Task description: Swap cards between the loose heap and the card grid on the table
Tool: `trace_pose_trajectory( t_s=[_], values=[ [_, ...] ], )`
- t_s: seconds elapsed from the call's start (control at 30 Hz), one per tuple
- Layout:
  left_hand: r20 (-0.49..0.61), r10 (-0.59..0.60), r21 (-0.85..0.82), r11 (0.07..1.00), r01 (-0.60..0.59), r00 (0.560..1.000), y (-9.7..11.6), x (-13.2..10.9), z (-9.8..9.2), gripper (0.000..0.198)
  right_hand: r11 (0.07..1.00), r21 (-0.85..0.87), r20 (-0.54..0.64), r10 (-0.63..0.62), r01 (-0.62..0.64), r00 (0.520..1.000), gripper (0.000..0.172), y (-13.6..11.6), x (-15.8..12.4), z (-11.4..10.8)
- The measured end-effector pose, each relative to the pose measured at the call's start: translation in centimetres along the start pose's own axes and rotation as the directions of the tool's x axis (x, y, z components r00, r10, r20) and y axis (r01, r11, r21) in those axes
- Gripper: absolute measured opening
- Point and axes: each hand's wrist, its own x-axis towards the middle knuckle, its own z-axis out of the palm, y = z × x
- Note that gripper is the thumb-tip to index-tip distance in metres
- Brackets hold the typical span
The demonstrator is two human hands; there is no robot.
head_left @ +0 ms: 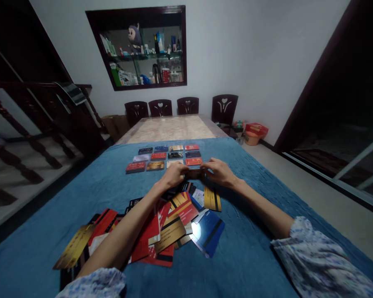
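Observation:
My left hand [175, 174] and my right hand [216, 171] meet over the blue cloth [255, 248], fingers pinched on the two ends of a dark card [194, 173]. Just beyond them, several cards [161, 156] lie in neat rows, red, blue, gold and black. Nearer to me, under my left forearm, a loose heap of cards [170, 231] is spread out, among them a gold card [73, 247] at the left and a blue card [209, 231] at the right.
The blue cloth covers the near half of a long marble-topped table [170, 128]. Several dark wooden chairs [188, 105] stand at its far end. A stair railing [34, 120] runs on the left. Red containers [256, 131] sit on the floor at the right.

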Motion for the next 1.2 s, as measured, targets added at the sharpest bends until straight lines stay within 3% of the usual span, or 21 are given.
trace_pose_trajectory(
  t_s=[0.13, 0.27, 0.63, 0.87, 1.2],
  values=[
    [-0.058, -0.034, 0.023, 0.999, 0.035, 0.998, 0.6, -0.2, 0.2, 0.036, 0.997, -0.065, 0.020, 0.047, -0.046, 0.999, 0.028, -0.6, -0.1, 0.0],
    [-0.068, -0.056, 0.110, 0.992, 0.063, 0.996, 1.4, -0.5, 0.3, 0.030, 0.989, -0.127, 0.037, 0.079, -0.074, 0.996, 0.024, -1.1, -0.1, 0.1],
    [0.024, -0.116, 0.229, 0.967, 0.108, 0.993, 2.1, -1.0, 0.5, 0.041, 0.987, -0.135, 0.125, 0.105, -0.088, 0.986, 0.032, -1.4, -0.5, 0.6],
    [0.090, -0.168, 0.174, 0.973, 0.151, 0.982, 2.1, -0.9, 0.8, 0.045, 0.983, -0.148, 0.173, 0.137, -0.111, 0.975, 0.048, -1.9, -0.3, 0.9],
    [0.054, -0.167, 0.043, 0.985, 0.165, 0.985, 1.2, -0.6, 1.5, 0.045, 0.979, -0.173, 0.181, 0.135, -0.104, 0.974, 0.043, -1.6, -0.3, 0.9]
  ],
)
